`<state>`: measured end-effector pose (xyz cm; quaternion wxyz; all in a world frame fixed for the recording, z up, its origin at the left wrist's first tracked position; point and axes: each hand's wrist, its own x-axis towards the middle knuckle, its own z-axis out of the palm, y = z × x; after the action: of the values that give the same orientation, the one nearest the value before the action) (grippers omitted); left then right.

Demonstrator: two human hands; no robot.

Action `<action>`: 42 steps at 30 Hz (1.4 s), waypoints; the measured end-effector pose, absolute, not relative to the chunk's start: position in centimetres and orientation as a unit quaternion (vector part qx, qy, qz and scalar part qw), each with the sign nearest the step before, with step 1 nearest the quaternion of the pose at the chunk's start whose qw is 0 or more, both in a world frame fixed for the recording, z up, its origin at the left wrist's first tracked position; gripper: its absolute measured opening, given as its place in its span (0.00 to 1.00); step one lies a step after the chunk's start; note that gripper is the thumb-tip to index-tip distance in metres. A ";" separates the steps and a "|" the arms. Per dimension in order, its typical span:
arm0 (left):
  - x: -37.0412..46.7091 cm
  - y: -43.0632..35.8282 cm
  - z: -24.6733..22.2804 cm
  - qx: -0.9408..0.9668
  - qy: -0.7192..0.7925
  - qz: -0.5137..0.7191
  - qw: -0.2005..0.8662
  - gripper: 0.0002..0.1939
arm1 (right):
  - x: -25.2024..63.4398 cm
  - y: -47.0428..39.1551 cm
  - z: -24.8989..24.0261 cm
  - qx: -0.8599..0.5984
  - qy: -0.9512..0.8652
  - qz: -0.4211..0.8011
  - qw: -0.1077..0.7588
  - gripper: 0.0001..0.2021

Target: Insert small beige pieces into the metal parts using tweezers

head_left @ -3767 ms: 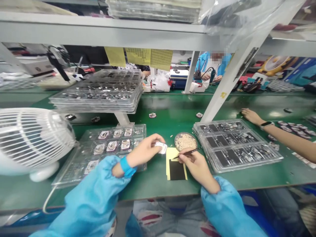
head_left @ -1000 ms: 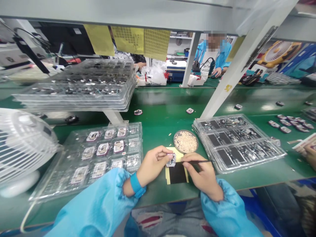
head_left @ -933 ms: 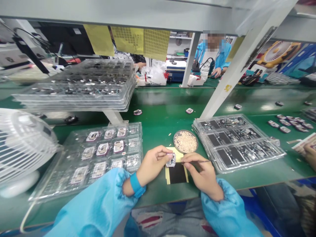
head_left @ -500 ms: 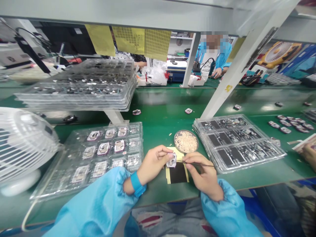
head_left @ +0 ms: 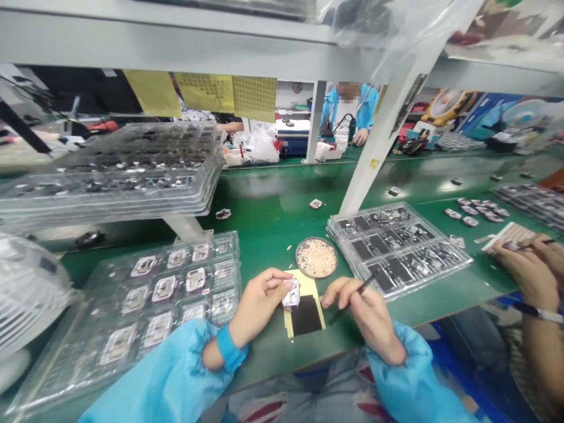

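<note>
A small white-and-purple casing [head_left: 291, 293] is pinched between the thumb and fingers of my left hand [head_left: 263, 299]. It is held over the left part of a yellow sheet [head_left: 304, 278] that bears a black square pad [head_left: 307, 315]. To the right of the pad, my right hand [head_left: 359, 308] grips dark tweezers [head_left: 368, 282], apart from the casing. Behind the sheet is a round dish [head_left: 316, 257] of small pale pieces. A clear tray [head_left: 126, 299] with several similar casings lies left of my left hand.
Clear trays of black pads and small metal parts [head_left: 399, 249] lie at right. Stacked trays [head_left: 114, 167] and a white fan [head_left: 33, 288] are at left. A co-worker's hands [head_left: 529, 264] work at far right; another person [head_left: 350, 114] is behind the shelf post [head_left: 379, 141].
My right hand has drawn the tweezers away from the casing and turned them upward. The view has swung right, bringing a co-worker's hands further into sight.
</note>
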<state>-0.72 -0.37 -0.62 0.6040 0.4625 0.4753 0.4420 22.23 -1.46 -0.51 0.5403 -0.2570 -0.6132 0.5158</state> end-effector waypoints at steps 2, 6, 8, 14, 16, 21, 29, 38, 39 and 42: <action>-0.7 -0.4 -0.4 0.462 0.469 0.440 0.611 0.21 | 24.4 -0.7 1.4 -0.319 -0.600 0.481 0.554 0.15; -0.6 -0.6 -0.4 0.460 0.460 0.435 0.622 0.33 | 29.0 4.5 4.7 -0.546 -0.663 0.205 0.469 0.13; -0.6 -0.6 -0.7 0.470 0.467 0.418 0.621 0.31 | 30.0 7.9 5.5 -0.627 -0.715 0.093 0.297 0.12; -0.7 -0.5 -1.7 0.505 0.491 0.384 0.597 0.18 | 27.4 13.3 6.2 -0.678 -0.730 0.008 0.088 0.20; -0.6 -0.4 -1.7 0.507 0.490 0.398 0.586 0.19 | 26.1 13.7 6.5 -0.687 -0.725 -0.007 0.060 0.20; -0.6 -0.2 -1.3 0.484 0.486 0.422 0.593 0.20 | 24.9 14.3 6.8 -0.694 -0.720 -0.003 0.019 0.17; -0.8 -0.6 -0.7 0.402 0.431 0.438 0.679 0.14 | 26.8 14.6 5.2 -0.679 -0.729 0.029 0.081 0.10; -0.5 -0.7 -0.6 0.436 0.471 0.430 0.634 0.18 | 25.3 7.6 7.4 -0.557 -0.740 0.186 0.327 0.09; -0.5 -0.7 -0.6 0.437 0.477 0.430 0.630 0.17 | 24.7 6.0 7.2 -0.527 -0.741 0.244 0.337 0.09; -0.4 -0.7 -0.4 0.428 0.482 0.441 0.625 0.18 | 22.6 1.9 5.3 -0.476 -0.700 0.390 0.362 0.11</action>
<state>-0.43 -0.72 -0.44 0.6248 0.4277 0.4817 0.4412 22.63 1.88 5.34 0.3620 -0.4763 -0.7002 0.3897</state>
